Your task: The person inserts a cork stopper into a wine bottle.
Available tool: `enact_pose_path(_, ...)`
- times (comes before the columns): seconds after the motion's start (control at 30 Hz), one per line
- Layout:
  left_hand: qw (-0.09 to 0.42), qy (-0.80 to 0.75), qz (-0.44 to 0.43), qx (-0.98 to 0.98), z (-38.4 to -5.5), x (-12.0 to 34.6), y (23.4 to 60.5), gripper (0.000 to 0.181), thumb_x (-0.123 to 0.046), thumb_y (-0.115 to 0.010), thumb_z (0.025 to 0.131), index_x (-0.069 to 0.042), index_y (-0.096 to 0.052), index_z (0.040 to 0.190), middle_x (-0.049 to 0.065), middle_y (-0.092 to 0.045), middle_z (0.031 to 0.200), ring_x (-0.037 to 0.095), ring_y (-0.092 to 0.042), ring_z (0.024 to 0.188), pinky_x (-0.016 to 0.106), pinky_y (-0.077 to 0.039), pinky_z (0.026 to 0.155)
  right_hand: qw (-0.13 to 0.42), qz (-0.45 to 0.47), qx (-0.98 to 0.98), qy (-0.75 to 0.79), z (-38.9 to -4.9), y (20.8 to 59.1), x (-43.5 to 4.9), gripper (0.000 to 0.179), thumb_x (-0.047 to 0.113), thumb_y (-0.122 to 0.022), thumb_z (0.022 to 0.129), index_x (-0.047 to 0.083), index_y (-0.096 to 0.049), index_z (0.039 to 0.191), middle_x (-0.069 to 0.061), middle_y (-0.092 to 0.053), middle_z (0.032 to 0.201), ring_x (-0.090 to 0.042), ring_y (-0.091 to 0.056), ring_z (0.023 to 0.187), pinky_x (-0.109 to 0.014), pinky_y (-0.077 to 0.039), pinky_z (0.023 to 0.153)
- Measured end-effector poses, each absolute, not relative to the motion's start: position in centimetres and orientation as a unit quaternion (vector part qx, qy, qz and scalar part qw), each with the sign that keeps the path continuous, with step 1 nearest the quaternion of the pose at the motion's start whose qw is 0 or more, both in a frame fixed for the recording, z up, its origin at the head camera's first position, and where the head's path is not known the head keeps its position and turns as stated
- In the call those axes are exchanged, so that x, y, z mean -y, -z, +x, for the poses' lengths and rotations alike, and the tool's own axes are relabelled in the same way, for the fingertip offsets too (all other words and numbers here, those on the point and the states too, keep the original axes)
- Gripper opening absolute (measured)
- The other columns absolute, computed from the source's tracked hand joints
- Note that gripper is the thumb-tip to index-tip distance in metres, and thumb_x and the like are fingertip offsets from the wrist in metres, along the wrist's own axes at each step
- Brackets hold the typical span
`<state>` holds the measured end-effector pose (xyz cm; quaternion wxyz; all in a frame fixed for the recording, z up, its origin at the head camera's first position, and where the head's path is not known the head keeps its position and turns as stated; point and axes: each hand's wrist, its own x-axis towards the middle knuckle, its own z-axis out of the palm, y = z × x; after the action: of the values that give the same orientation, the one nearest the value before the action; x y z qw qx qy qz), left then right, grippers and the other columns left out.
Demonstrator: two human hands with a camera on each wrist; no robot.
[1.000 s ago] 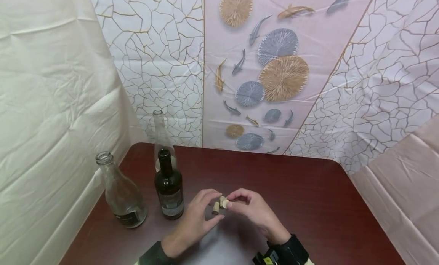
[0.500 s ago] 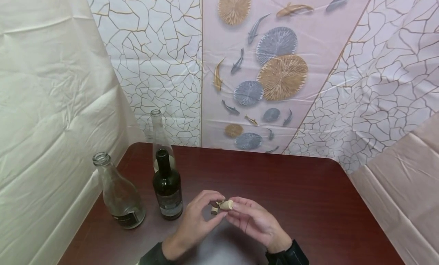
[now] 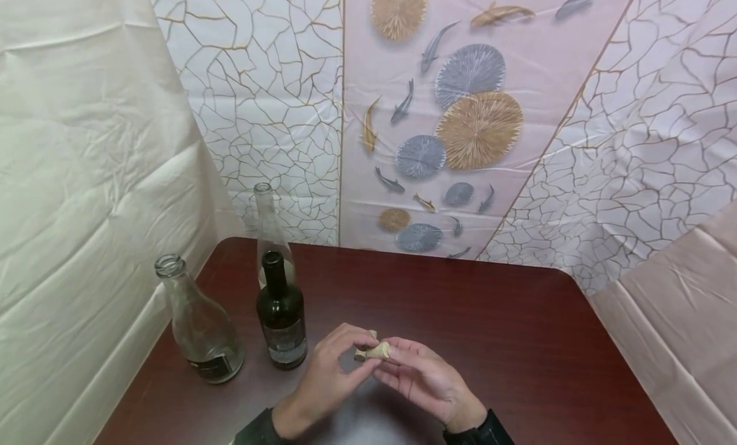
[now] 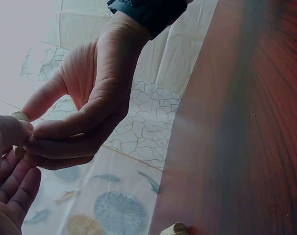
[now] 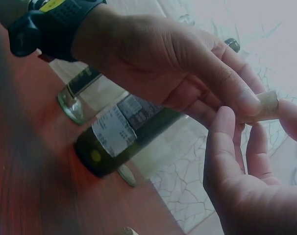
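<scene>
In the head view a small beige cork (image 3: 378,351) is held between both hands above the table. My left hand (image 3: 328,365) pinches its left end between thumb and index finger. The right hand (image 3: 434,381), palm turned partly up, grips the other end with its thumb on top and fingers beneath. The right wrist view shows the held cork (image 5: 268,105) as a pale cylinder, its far part covered by a thumb. Beyond the left fingers lie another cork (image 3: 360,355) with a dark end and a partly hidden cork (image 3: 373,334).
To the left stand a dark green bottle (image 3: 281,323) with a label, a clear bottle (image 3: 204,330) with a dark label, and a taller clear bottle (image 3: 267,221) behind the green one. They stand on a reddish-brown table (image 3: 489,311). Patterned cloth (image 3: 288,112) hangs behind.
The right hand has turned its palm upward and swung the cork sideways toward the left hand. The left thumb and index finger have closed on the cork; both hands have dropped slightly.
</scene>
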<state>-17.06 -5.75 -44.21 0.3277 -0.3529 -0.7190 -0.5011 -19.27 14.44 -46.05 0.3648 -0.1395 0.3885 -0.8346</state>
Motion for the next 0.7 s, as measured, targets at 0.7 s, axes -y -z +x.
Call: enact_pose_path(0.7, 0.272, 0.483, -0.316, 0.771, -18.4, 6.2, 47.7, 0.028, -0.008, -0.080, 0.077, -0.014, -0.066, 0.101, -0.003, -0.066, 0.098, 0.008, -0.062, 0.089, 0.025, -0.057, 0.071, -0.058, -0.295, -0.760, 0.576, -18.5, 43.9, -14.2, 0.027, 0.010, -0.075, 0.084, 0.006, -0.064, 0.109, -0.018, -0.062, 0.110, -0.024, -0.068, 0.094, -0.035, -0.060, 0.078)
